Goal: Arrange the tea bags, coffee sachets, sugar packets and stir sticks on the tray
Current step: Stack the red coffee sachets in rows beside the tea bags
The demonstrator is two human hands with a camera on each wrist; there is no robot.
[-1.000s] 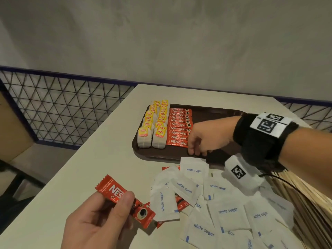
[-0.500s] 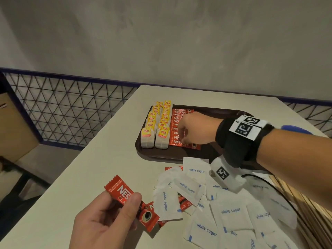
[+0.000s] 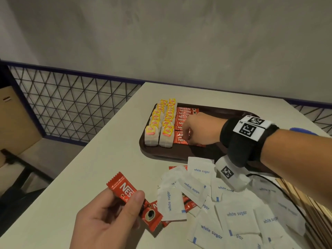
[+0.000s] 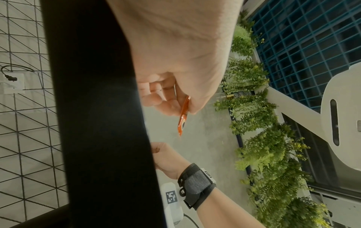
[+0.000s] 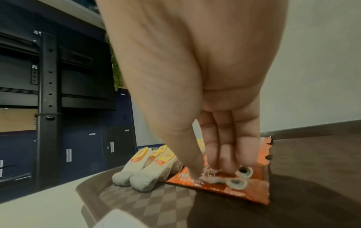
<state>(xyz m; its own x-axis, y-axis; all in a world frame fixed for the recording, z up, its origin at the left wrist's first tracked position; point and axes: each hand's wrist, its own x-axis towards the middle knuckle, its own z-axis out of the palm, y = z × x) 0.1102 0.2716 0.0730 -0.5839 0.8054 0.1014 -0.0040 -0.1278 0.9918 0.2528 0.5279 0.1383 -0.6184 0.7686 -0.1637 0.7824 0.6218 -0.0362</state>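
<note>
A brown tray [image 3: 179, 153] carries two rows of yellow-tagged tea bags [image 3: 161, 126] and, beside them, a row of red coffee sachets [image 3: 185, 114]. My right hand [image 3: 188, 139] reaches over the tray. Its fingers [image 5: 224, 160] and thumb point down and press their tips on the nearest sachets [image 5: 250, 191]. Close to me above the table, my left hand [image 3: 129, 198] pinches one red coffee sachet [image 3: 124, 187] between thumb and fingers; the left wrist view shows this sachet [image 4: 183, 117] edge-on. White sugar packets [image 3: 233, 212] lie heaped in front of the tray.
Loose red sachets [image 3: 190, 205] poke out from under the sugar heap. Wooden stir sticks [image 3: 305, 198] lie at the table's right edge under my forearm. A wire mesh railing [image 3: 71, 105] runs along the table's left side. The tray's right half [image 5: 312, 169] is bare.
My right hand has moved left from the row's near right corner onto the nearest coffee sachets. My left hand keeps holding its sachet.
</note>
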